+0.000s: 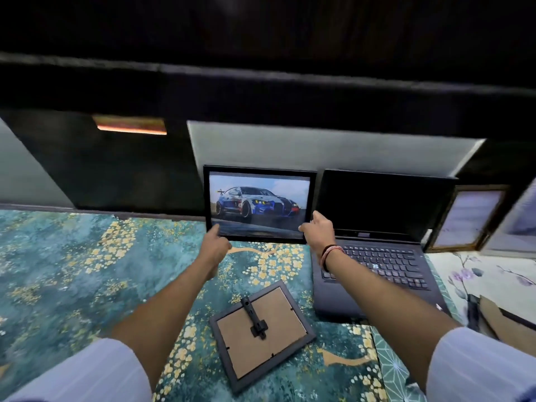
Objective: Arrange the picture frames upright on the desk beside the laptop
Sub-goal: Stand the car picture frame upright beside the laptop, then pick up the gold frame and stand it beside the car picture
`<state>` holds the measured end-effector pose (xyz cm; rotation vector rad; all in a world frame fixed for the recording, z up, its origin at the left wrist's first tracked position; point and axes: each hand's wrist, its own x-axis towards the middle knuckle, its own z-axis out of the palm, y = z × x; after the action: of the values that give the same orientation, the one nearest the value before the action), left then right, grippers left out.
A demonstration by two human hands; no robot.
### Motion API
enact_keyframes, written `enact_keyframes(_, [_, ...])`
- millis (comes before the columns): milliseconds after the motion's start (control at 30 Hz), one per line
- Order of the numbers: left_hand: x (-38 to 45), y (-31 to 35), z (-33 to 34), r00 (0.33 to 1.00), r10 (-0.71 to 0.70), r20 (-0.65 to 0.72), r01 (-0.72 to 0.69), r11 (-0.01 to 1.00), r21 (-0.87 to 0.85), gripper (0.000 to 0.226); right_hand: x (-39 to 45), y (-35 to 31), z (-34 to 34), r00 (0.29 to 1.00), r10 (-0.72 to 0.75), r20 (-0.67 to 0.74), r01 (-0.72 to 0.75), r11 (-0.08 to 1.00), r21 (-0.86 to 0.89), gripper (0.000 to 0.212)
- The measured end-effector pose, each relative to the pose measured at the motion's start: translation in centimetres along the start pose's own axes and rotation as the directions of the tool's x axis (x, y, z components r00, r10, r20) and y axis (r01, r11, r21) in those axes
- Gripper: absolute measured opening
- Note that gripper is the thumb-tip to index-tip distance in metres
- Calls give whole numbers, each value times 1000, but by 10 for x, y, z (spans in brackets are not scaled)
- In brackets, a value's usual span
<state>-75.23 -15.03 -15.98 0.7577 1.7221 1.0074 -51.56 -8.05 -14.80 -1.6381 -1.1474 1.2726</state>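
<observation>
A black frame with a racing-car picture point(259, 203) stands upright just left of the open dark laptop point(385, 227). My left hand point(214, 245) grips its lower left corner. My right hand point(319, 232) pinches its lower right corner, a red thread band on that wrist. A second grey frame point(262, 333) lies face down on the teal flowered desk cover point(87, 271), nearer to me, its cardboard back and black stand facing up. Right of the laptop a brown wooden frame point(470, 219) stands upright; it looks blurred.
A dark wall and shelf run behind the desk, with a pale panel point(319, 152) behind the frame and laptop. At the right lie a white floral sheet point(478, 274) and a cardboard piece point(504, 320). Another pale frame edge point(522, 221) shows far right.
</observation>
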Motion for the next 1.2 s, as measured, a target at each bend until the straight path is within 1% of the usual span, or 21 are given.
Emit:
enact_keyframes(133, [-38,13,46,997,-12,75,10,999,36,77,-24,-10,-54,998,46,44,-44,999,-28,77])
enact_keyframes(233, [-65,26,99,990,22,142,-32,997,65,74,-37,-7,-107,998,54,36,-50,992,-119,63])
enact_keyframes(367, [-95,42,194,962,63,264,-96,989,114,72,-40,11,-198,996,46,-76,-49,998,-37,51])
enact_keyframes(433, [-109,50,249,943,85,322,-143,977,161,70,-31,26,-256,988,52,-143,-55,998,-17,36])
enact_keyframes(500, [-121,57,297,919,94,384,-182,962,201,67,-16,43,-310,976,54,-209,-67,996,-55,11])
enact_keyframes(567, [-134,67,346,900,85,427,-208,945,251,56,2,62,-361,963,78,-258,-106,990,-97,10])
enact_keyframes(600, [-141,71,369,893,104,438,-258,915,309,42,11,72,-384,961,107,-253,-128,990,-66,15])
enact_keyframes(633, [-146,77,389,878,151,455,-338,868,363,33,22,80,-403,960,122,-252,-133,991,-24,28])
enact_keyframes(667, [-151,86,414,863,192,467,-405,815,415,36,31,86,-425,961,134,-244,-139,990,-3,39])
enact_keyframes(700, [-154,95,435,849,239,471,-467,756,459,37,36,90,-440,964,142,-225,-141,990,21,39])
enact_keyframes(767, [-157,124,476,811,336,478,-569,641,515,28,50,100,-465,972,145,-183,-143,989,23,14])
enact_keyframes(800, [-155,139,502,783,391,483,-618,580,531,22,50,100,-480,974,150,-172,-147,989,32,5])
enact_keyframes(833, [-147,152,515,753,457,474,-658,515,549,17,49,98,-484,974,159,-162,-157,987,30,5])
enact_keyframes(867, [-138,164,529,725,508,465,-682,439,584,18,46,95,-489,977,153,-148,-146,988,52,12])
enact_keyframes(900, [-127,173,546,704,534,468,-690,360,628,19,47,97,-497,979,143,-144,-133,988,77,23])
enact_keyframes(933, [-120,180,557,702,535,470,-677,296,674,21,49,99,-501,983,120,-139,-107,990,95,32])
enact_keyframes(967, [-116,185,567,704,529,475,-660,238,713,25,51,104,-504,985,117,-125,-103,988,110,35])
enact_keyframes(1033, [-108,190,583,715,501,487,-625,146,767,38,55,115,-508,987,145,-76,-133,981,139,31])
enact_keyframes(1100, [-100,192,595,726,471,501,-603,87,793,47,62,129,-512,985,164,-48,-156,977,147,22])
enact_keyframes(1167, [-96,189,601,719,480,503,-594,47,803,41,63,134,-516,980,196,-43,-187,970,157,32])
enact_keyframes(1200, [-95,188,603,721,491,489,-585,53,809,38,64,136,-518,978,205,-43,-194,964,180,37])
